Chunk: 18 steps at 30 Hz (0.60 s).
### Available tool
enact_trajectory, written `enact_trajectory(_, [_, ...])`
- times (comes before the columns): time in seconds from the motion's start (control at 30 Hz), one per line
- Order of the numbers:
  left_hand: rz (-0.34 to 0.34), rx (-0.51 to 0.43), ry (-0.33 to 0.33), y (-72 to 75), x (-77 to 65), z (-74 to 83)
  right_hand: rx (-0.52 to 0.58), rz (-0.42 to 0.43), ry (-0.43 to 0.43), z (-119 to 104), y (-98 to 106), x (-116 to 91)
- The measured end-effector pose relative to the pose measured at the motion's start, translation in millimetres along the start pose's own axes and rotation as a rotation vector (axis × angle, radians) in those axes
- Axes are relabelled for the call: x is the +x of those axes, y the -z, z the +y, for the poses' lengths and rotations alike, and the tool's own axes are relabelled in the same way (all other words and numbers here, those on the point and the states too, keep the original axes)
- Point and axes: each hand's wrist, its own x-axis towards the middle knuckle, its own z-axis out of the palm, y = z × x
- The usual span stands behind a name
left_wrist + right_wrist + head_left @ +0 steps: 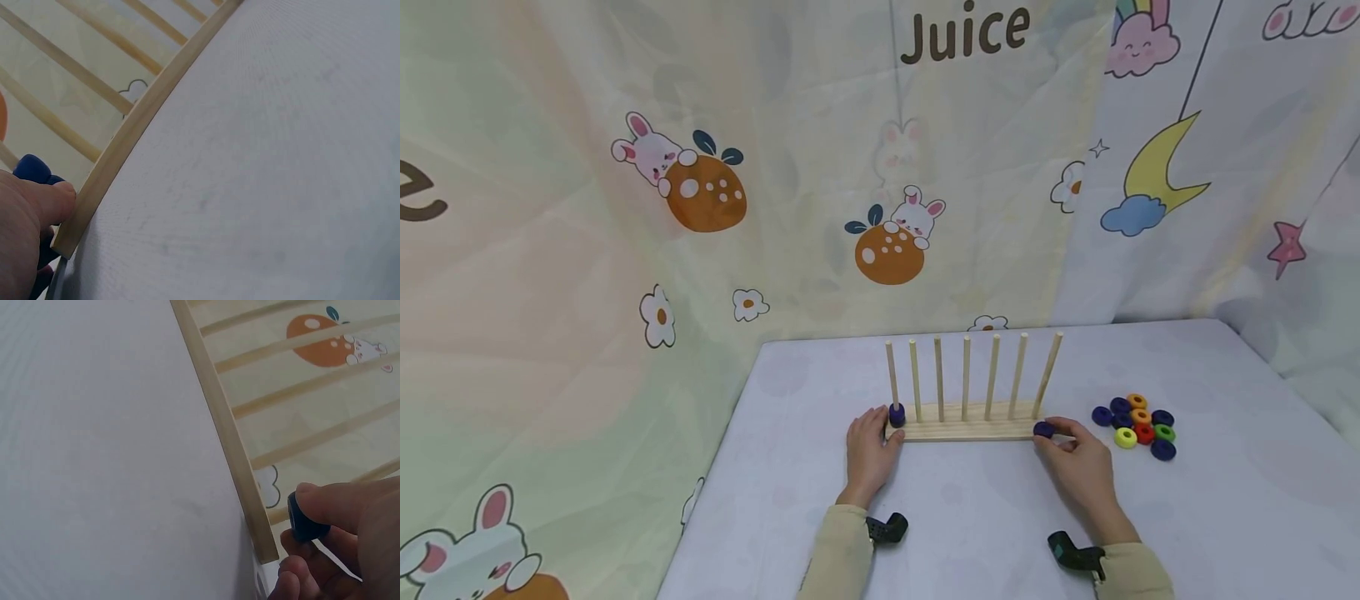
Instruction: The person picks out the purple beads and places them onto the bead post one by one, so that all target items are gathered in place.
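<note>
A wooden peg rack [966, 427] with a row of several upright pegs stands on the table. Dark blue rings [897, 415] sit at the foot of its leftmost peg. The left hand [871, 452] grips the rack's left end, its thumb against the front edge of the base; in the left wrist view the other fingers are mostly hidden behind it. Between thumb and fingers, the right hand [1078, 467] pinches a dark blue ring [306, 519]. That ring is off the pegs, beside the right end of the base [265, 547].
To the right of the rack lies a loose cluster of rings, with an orange ring [1137, 402], a yellow ring [1125, 438], a red ring [1145, 433], a green ring [1164, 432] and several dark blue ones. A patterned curtain [805, 167] hangs behind the white table [970, 517].
</note>
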Motion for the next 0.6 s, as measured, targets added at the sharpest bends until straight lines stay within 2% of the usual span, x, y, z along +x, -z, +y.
enact_trajectory(0.6, [0.004, 0.008, -0.008, 1.7, 0.6, 0.7, 0.08, -0.03, 0.074, -9.9, -22.9, -10.3])
